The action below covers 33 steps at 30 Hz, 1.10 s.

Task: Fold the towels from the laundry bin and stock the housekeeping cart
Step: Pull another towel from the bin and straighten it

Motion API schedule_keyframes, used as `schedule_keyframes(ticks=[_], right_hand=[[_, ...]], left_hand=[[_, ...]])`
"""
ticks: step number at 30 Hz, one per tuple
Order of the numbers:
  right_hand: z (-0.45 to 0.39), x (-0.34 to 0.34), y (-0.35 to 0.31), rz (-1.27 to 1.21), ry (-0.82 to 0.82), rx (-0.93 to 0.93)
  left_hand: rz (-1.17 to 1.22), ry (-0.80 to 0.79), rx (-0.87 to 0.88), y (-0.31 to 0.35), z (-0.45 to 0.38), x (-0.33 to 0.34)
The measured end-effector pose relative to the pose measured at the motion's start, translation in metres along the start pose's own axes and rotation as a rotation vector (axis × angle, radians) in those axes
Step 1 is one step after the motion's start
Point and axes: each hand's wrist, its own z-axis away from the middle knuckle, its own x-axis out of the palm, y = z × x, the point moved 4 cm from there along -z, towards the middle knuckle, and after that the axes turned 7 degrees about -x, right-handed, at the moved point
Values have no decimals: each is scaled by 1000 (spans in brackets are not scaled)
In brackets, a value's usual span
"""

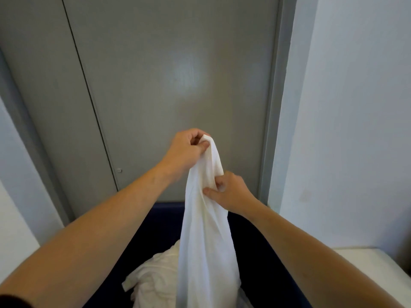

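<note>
Pinching a white towel (206,218), left hand (186,150) above right hand (231,192); no writing visible.

There is one view only, from the camera on my head, so nothing is shared with a second view. It looks forward and somewhat down along my outstretched forearms, facing a grey door (178,74) straight ahead with pale wall (355,107) to the right. The wide lens bends the door frame at the edges. My left hand (186,150) and right hand (231,192) sit near mid-frame, close to the lens, and the dark laundry bin (164,216) fills the bottom edge directly below me
</note>
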Motion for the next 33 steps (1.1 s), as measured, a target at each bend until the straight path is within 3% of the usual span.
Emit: schedule_keyframes(ticks=[7, 12, 18, 21, 25, 27, 30, 33], right_hand=[[10, 26, 24, 14, -99, 106], [5, -9, 37, -77, 27, 167], [-3, -67, -11, -264, 190, 10], [0, -57, -15, -196, 154, 10], [5, -16, 3, 249, -160, 23], [11, 4, 10, 362, -229, 3], [19, 16, 15, 324, -218, 21], [23, 12, 13, 215, -83, 81]], left_hand=[[23, 70, -42, -9, 1, -22], [21, 178, -149, -39, 1, -46], [36, 292, -241, -64, -3, -67], [99, 320, -223, -56, -5, -73], [100, 247, -128, -44, 3, -55], [55, 162, -119, -43, 7, -38], [-3, 49, -91, -40, 11, -17], [-6, 26, -72, -35, 11, -9]])
